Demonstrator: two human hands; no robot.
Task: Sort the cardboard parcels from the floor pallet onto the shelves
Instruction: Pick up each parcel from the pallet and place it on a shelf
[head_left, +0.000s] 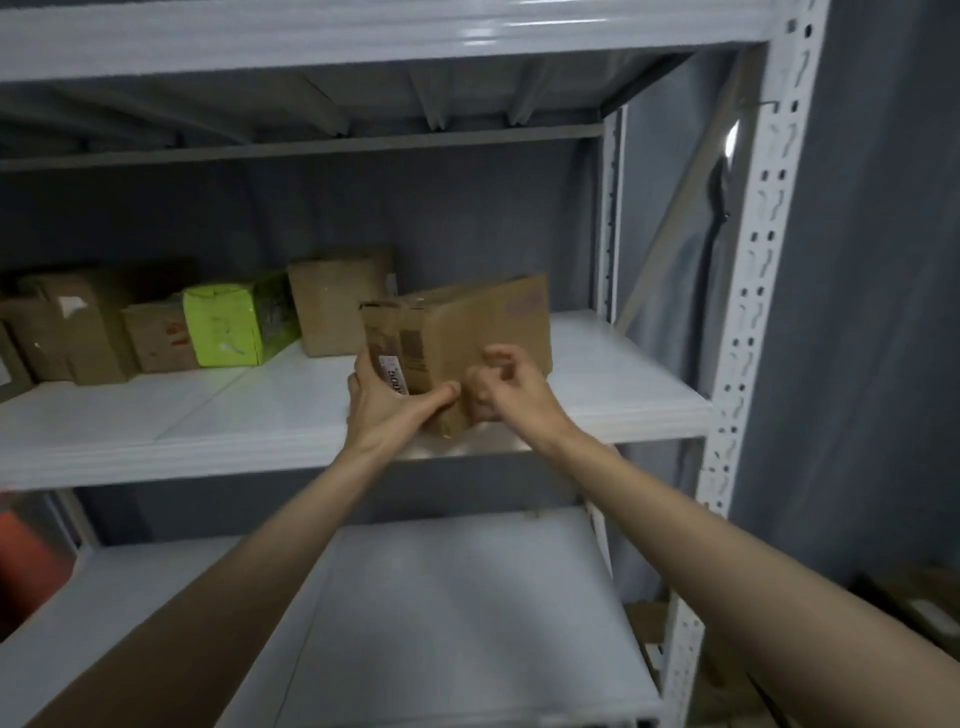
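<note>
Far left of the held parcel, brown cardboard boxes (78, 322) crowd the back of the middle shelf (260, 415), then a smaller brown box (156, 338) and a lime-green carton (234, 325) lying on its side, and just behind and left of the parcel a taller brown box (335, 301) standing upright against the grey back wall. Now the parcel itself (467, 338): a brown cardboard box, tilted, its near corner dipping over the front lip of the middle shelf, its long axis running from that near corner back and to the right, printed end face with a white label turned left. The left hand (387, 402) grips that end, fingers wrapped round the far side, thumb (441, 397) pressed along the lower edge. Just right of it, the right hand (506, 392) sits at the parcel's near side with fingers curled; it's blurred, so I cannot tell whether they actually clamp the cardboard. Right of the parcel, bare white shelf runs to the perforated white upright (753, 291), which bounds that side. Below the parcel, the lower shelf (441, 597), and at its far left something red (26, 561), blurred.
</note>
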